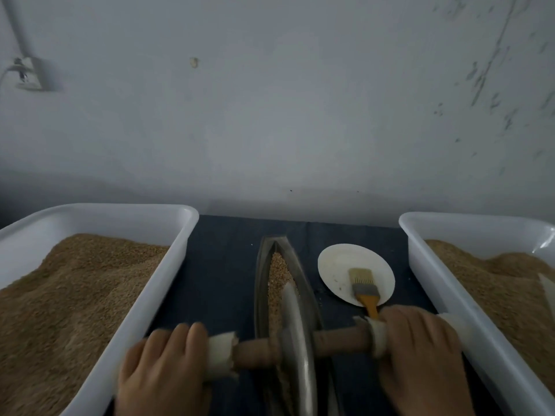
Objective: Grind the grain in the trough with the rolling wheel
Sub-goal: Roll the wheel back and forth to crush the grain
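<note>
A narrow boat-shaped metal trough (260, 283) lies lengthwise on the dark cloth in front of me, with tan grain (275, 277) along its groove. A grey metal rolling wheel (295, 340) stands on edge in the near half of the trough. A wooden axle (339, 340) runs through the wheel, and both of its ends are wrapped in white cloth. My left hand (162, 367) grips the left wrapped end. My right hand (420, 355) grips the right wrapped end. The near end of the trough is hidden below the wheel and my hands.
A large white tub (177, 259) heaped with brown grain stands at the left, a second white tub (420, 259) of grain at the right. A white paper plate (336, 265) with a yellow-handled brush (363, 288) lies right of the trough. A grey wall rises behind the table.
</note>
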